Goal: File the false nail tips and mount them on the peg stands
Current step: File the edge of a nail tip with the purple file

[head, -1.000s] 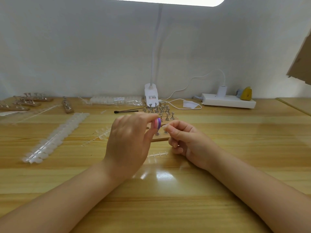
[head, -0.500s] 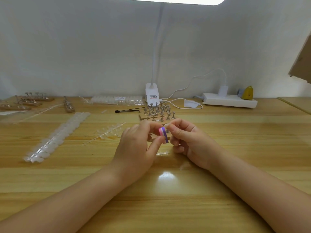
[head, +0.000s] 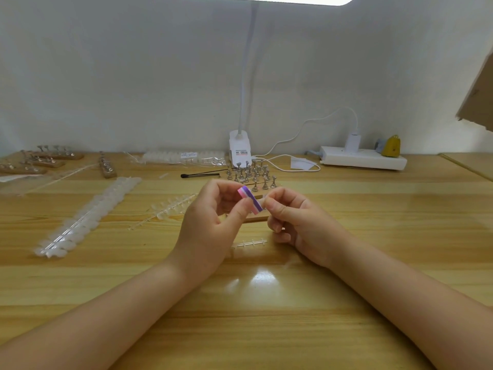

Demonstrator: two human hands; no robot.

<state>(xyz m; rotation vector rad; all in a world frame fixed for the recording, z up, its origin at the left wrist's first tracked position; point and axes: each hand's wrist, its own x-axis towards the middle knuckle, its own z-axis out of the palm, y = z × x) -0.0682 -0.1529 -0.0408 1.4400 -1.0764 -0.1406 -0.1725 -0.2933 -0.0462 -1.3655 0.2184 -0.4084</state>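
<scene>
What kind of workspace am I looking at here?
Probably a small nail-craft workbench, not a salon: a pale wooden tabletop holds long strips of clear false nail tips, a wooden board of metal peg stands, and a white clip-on desk lamp against a bare wall.

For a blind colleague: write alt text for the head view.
A left hand holds a pink-and-purple nail file block against a nail tip, barely visible, pinched by the right hand, above a wooden table. Behind: metal peg stands.
</scene>
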